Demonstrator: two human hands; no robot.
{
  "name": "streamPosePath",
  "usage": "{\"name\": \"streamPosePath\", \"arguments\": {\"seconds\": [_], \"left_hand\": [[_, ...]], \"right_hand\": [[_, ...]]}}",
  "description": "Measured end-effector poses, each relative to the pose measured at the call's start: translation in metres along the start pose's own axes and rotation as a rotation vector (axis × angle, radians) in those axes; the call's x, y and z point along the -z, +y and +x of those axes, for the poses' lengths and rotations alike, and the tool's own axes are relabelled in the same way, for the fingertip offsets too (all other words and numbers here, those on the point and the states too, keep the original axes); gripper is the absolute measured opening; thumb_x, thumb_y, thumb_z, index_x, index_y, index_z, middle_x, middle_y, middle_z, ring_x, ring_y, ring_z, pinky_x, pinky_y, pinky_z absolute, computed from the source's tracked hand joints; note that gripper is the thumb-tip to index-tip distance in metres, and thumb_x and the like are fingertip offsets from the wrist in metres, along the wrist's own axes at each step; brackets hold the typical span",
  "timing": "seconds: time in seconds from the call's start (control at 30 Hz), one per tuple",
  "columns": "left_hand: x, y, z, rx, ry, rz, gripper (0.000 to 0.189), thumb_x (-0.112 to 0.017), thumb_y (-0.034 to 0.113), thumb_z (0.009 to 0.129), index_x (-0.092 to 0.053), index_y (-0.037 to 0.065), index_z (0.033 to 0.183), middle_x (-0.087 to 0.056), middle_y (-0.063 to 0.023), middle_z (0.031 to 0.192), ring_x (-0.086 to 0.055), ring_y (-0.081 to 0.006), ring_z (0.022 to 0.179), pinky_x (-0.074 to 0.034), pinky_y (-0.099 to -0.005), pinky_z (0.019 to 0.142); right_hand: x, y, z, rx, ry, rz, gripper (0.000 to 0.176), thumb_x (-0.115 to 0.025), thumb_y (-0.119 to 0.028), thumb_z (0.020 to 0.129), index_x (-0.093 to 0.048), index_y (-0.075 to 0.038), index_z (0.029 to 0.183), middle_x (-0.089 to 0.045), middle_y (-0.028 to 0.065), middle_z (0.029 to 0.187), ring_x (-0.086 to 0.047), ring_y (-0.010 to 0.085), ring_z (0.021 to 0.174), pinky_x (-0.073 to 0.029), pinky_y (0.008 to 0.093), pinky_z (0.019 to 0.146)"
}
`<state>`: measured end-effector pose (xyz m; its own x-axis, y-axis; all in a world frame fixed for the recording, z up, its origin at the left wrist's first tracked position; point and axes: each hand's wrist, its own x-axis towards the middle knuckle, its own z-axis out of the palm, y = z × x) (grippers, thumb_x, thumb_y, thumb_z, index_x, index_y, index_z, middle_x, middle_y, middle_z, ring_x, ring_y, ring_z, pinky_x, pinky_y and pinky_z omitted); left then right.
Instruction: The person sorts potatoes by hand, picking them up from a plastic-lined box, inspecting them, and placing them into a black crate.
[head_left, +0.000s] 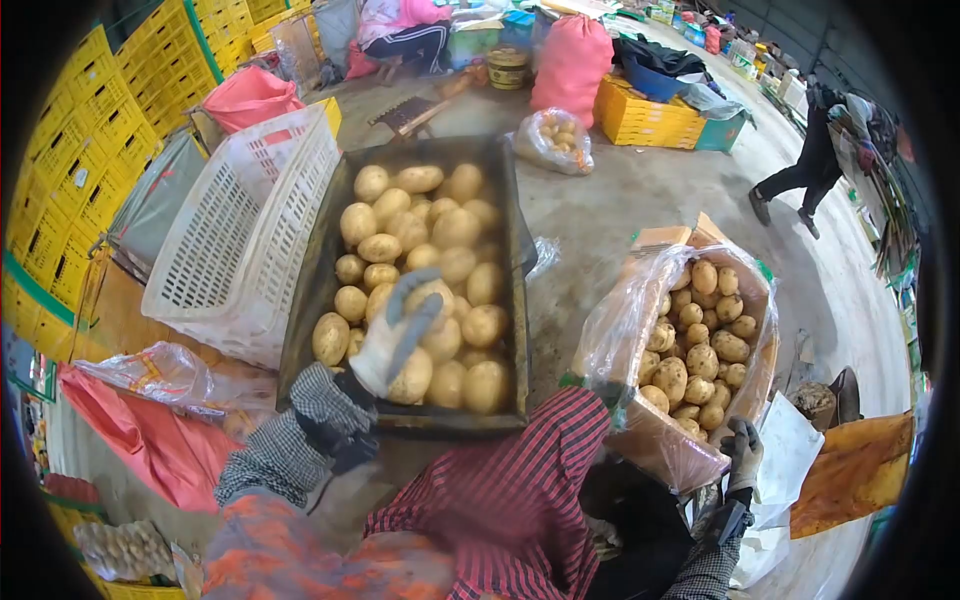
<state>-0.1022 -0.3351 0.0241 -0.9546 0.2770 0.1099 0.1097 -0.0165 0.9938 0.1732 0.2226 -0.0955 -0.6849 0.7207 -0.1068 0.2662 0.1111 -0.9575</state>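
My left hand (400, 335), in a white and grey glove, lies over the potatoes (408, 230) in a dark rectangular tray (518, 340). Its fingers are spread on top of a potato near the tray's lower middle. My right hand (743, 455), gloved in grey, is at the near right corner of a cardboard box (660, 440) lined with clear plastic. Smaller potatoes (702, 352) fill that box. The right fingers are bent at the box's edge, and what they hold, if anything, is too small to make out.
White perforated crates (215, 260) stand left of the tray, before stacked yellow crates (80, 180). Beyond the tray are a bag of potatoes (555, 138) and a full pink sack (572, 65). One person (405, 30) sits at the back; another (815, 150) walks at right.
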Motion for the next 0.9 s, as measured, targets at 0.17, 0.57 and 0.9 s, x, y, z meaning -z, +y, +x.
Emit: {"name": "streamPosePath", "arguments": {"seconds": [0.17,0.57,0.9], "left_hand": [[-0.002,-0.073,0.108,-0.311,0.037,0.739,0.054,-0.059,0.039,0.096,-0.052,0.004,0.137,-0.053,-0.0208,0.139,-0.048,-0.0364,0.129,-0.034,-0.0444,0.113],[-0.038,-0.146,0.185,0.018,-0.301,1.341,0.067,-0.062,0.014,0.085,-0.039,0.005,0.148,-0.028,-0.0208,0.157,-0.023,-0.0339,0.148,-0.022,-0.0440,0.122],[-0.225,-0.007,0.004,-0.349,-0.301,-0.053,0.047,-0.053,0.013,0.097,-0.044,-0.003,0.141,-0.053,-0.0153,0.134,-0.052,-0.0237,0.121,-0.043,-0.0371,0.104]], "right_hand": [[0.024,0.070,0.032,0.109,0.019,-0.223,0.027,-0.061,-0.029,0.095,-0.070,-0.007,0.109,-0.069,0.0036,0.087,-0.060,0.0112,0.062,-0.052,0.0267,0.058],[-0.016,0.030,0.010,0.116,0.003,-0.460,0.039,-0.064,-0.036,0.098,-0.067,-0.005,0.121,-0.070,0.0053,0.101,-0.064,0.0138,0.091,-0.052,0.0298,0.082],[-0.021,0.009,-0.011,0.230,-0.061,-0.334,0.033,-0.062,-0.026,0.099,-0.065,-0.005,0.124,-0.069,0.0085,0.115,-0.064,0.0176,0.102,-0.051,0.0315,0.089]]}}
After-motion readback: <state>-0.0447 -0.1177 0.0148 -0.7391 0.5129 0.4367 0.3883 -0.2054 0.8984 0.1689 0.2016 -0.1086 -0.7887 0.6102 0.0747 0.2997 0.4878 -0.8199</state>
